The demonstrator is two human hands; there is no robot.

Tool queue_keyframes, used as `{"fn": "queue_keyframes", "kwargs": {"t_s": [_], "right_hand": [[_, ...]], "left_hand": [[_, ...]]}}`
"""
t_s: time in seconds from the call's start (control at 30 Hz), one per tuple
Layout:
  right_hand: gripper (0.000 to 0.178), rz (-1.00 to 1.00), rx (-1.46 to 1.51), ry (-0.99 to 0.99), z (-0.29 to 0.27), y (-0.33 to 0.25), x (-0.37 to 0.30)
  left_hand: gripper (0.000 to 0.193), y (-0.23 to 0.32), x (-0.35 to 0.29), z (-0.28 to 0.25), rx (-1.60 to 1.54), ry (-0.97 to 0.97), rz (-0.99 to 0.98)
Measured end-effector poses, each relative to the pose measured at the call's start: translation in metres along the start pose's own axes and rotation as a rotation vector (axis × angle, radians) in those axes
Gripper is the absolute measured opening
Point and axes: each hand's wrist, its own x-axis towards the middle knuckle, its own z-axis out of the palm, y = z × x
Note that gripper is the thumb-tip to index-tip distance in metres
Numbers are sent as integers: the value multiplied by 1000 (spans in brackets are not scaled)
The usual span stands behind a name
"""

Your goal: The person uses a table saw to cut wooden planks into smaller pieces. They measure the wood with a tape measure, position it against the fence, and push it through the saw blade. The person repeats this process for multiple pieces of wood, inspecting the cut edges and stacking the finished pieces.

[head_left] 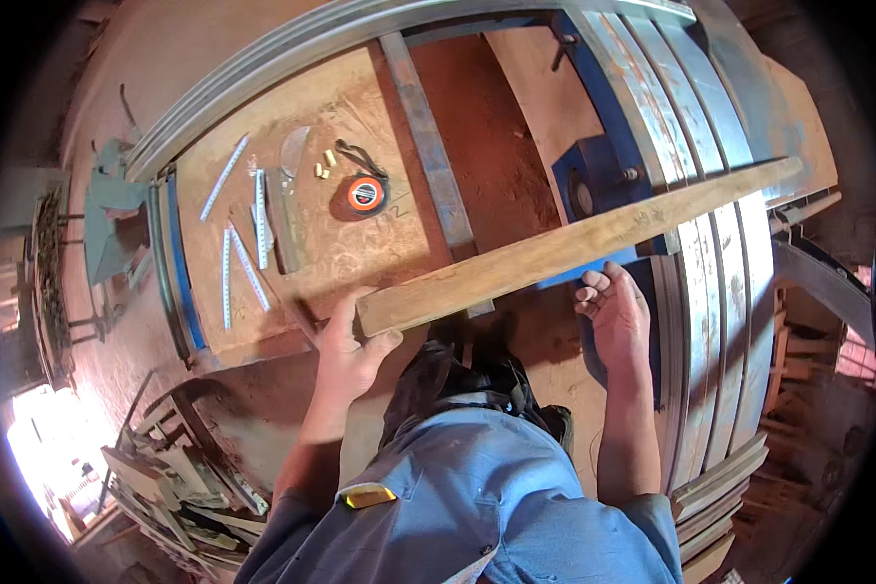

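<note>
A long wooden board (555, 240) runs slantwise in front of me, from my left hand up to the right across the metal rails. My left hand (348, 346) is closed round its near left end, thumb on the front edge and fingers behind. Just below the board's middle is my right hand (615, 310), its fingers curled in toward the thumb. It looks apart from the board, and no object shows in it. On the panel beyond lie an orange and black tape measure (365, 195), white folding-rule pieces (262, 219) and a curved blade (293, 151) beside a dark strip.
The brown panel (200, 273) sits in a metal frame with a crossbar (426, 136). Long metal rails (720, 321) run along the right side, by a blue machine part (594, 165). Scrap wood (180, 477) is piled at lower left, stacked boards (715, 506) at lower right.
</note>
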Motion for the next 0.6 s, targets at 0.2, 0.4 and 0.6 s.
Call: {"fn": "queue_keyframes", "kwargs": {"t_s": [0.2, 0.4, 0.6], "right_hand": [[38, -80, 10, -146, 20, -23, 7], [44, -77, -13, -123, 26, -26, 5], [51, -84, 38, -99, 31, -28, 2]], "left_hand": [[56, 29, -1, -3, -33, -11, 71], [58, 33, -6, -4, 97, 16, 216], [53, 28, -5, -5, 116, 47, 448]]}}
